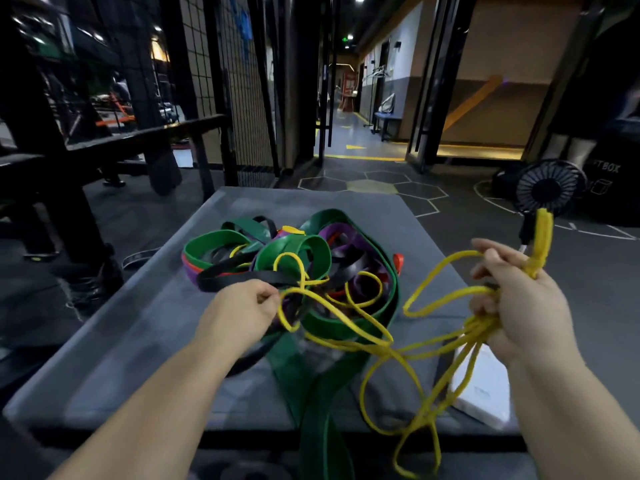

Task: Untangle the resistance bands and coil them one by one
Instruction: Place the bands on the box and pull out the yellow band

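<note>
A tangled heap of resistance bands [311, 268], green, black, purple and red, lies on the grey padded platform [138, 341]. A thin yellow band [360, 327] loops out of the heap toward the right and hangs over the front edge. My right hand [519, 306] grips several gathered yellow loops, and one end sticks up above my fingers. My left hand [242, 313] pinches a yellow strand at the near left side of the heap. A wide dark green band [318, 410] drapes over the platform's front edge.
A white flat object [485, 393] lies on the platform's right front corner under the yellow loops. A small black fan [549, 190] stands on the floor at the right beside a black box. A black metal rack [69, 150] is on the left.
</note>
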Motion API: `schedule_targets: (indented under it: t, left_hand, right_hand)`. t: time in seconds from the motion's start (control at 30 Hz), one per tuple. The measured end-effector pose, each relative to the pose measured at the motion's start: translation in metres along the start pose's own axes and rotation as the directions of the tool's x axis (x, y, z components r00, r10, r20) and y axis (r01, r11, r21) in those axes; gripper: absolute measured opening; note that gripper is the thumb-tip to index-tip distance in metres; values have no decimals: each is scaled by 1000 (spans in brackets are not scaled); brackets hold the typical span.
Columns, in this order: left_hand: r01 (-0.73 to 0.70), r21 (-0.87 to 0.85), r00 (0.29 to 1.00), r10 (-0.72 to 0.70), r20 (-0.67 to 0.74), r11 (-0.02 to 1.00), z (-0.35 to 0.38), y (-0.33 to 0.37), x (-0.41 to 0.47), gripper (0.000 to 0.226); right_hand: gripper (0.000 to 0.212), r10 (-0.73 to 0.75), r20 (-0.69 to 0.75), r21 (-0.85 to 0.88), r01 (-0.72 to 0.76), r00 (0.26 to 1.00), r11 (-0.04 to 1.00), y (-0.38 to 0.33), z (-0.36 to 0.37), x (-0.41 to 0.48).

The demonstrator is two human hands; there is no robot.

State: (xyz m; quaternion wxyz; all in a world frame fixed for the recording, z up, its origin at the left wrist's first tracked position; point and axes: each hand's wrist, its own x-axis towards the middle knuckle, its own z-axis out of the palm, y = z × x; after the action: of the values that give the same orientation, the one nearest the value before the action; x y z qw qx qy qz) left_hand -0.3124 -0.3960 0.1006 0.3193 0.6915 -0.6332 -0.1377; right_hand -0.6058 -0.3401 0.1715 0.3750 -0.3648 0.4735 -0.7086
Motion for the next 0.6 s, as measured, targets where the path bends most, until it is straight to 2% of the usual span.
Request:
schedule_targets:
  t: [0.1,0.13,0.23,0.3,0.37,0.43,0.53,0.6]
  left_hand:
    - [-67,164,997,61,40,984,-6,11,-11,9]
    - [-100,164,994,91,61,981,-8,16,-14,6]
    - [-227,-112,958,243,152,967,-7,36,-29,13]
    - [-312,-297,910,374,181,903,2,52,-42,12]
    - [-312,-432,873,434,221,846,15,65,-54,17]
    - [-157,-581,862,398,314,799,26,76,-62,29]
    - [248,-704,812,253,526,666,31,92,-72,57]
    - [491,-694,726,192,660,527,31,99,-73,51]
  right_hand:
    - [27,-51,-4,41,52,999,998,-19,2,-13]
    - [27,-79,-7,61,80,997,995,-26,1,-15]
    - [26,-127,12,138,124,992,983,-39,-1,-20]
    - [26,-97,10,90,96,995,991,-37,1,-23]
    - [24,-47,33,27,46,998,999,-29,4,-26]
    - [24,-4,79,-16,5,997,1000,-18,7,-31]
    - [22,53,150,-17,-51,987,999,-2,13,-40]
    - [20,91,197,7,-94,976,996,5,17,-46]
